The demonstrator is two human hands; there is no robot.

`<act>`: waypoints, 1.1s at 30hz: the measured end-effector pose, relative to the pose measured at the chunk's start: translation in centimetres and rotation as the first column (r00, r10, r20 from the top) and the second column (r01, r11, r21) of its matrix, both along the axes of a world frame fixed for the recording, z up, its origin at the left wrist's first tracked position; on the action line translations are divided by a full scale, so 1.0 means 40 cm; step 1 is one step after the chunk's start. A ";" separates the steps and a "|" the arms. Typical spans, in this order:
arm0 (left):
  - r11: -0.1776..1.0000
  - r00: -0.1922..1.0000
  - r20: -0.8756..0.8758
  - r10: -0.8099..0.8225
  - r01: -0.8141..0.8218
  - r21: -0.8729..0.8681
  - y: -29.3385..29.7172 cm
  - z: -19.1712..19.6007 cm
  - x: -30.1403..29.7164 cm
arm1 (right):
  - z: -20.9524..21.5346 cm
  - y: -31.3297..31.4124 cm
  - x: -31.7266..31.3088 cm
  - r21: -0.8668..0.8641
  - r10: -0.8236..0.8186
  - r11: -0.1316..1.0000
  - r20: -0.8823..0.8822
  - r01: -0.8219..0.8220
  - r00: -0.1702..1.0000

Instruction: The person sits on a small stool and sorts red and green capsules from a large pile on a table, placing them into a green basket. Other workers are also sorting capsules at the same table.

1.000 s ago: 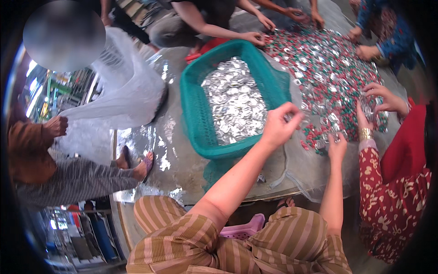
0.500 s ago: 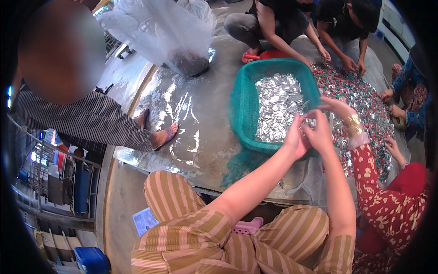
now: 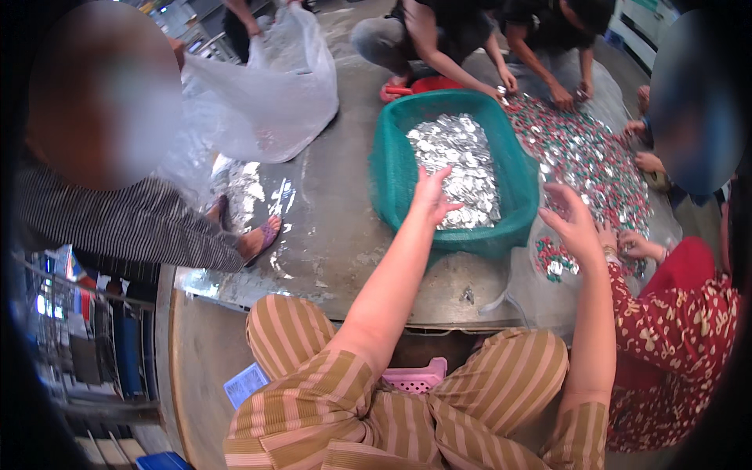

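My left hand (image 3: 431, 197) reaches over the near left part of a green plastic basket (image 3: 389, 211), fingers spread with nothing seen in them. Inside the basket lies a heap of small, flat, shiny silver metal pieces (image 3: 464, 149). To the right of the basket, my right hand (image 3: 573, 223) hovers with its fingers curved and apart, and I see nothing in it. Near it, on a translucent plastic sheet (image 3: 526, 294), spreads a pile of small red, green and silver pieces (image 3: 580, 149). A few of them form a small cluster (image 3: 553, 258) by my right hand.
Co-workers' hands (image 3: 562, 95) work at the far and right edges of the pile. A red-sleeved person (image 3: 666, 337) sits close on my right. At left stand a person's sandalled feet (image 3: 262, 239) and a big clear plastic bag (image 3: 266, 110). Behind the basket is a red container (image 3: 433, 84).
My hands, together over the basket's right side before, are now apart: the left over the basket, the right beside the pile. The red-sleeved arm has drawn back, and the plastic bag has shifted and tilted.
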State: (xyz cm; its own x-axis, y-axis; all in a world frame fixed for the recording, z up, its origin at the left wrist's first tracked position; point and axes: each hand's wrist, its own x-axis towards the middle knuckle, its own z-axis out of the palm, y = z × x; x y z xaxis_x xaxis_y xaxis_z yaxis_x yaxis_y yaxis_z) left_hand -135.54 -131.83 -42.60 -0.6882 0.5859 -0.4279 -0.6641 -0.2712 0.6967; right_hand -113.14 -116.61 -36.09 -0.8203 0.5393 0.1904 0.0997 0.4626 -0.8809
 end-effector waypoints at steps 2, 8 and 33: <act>0.998 0.982 -0.183 -0.038 0.028 -0.058 0.022 -0.012 0.005 | -0.075 0.036 0.088 -0.060 -0.059 0.996 0.013 0.060 0.998; 0.942 0.713 -0.620 -0.326 0.192 -0.275 0.148 -0.074 0.166 | -0.368 0.071 0.255 -0.040 -0.377 0.894 0.471 0.446 0.798; 0.676 0.621 -0.278 -0.733 0.621 -0.396 0.451 -0.367 0.370 | -0.650 0.270 0.318 -0.514 -0.640 0.485 0.343 0.708 0.687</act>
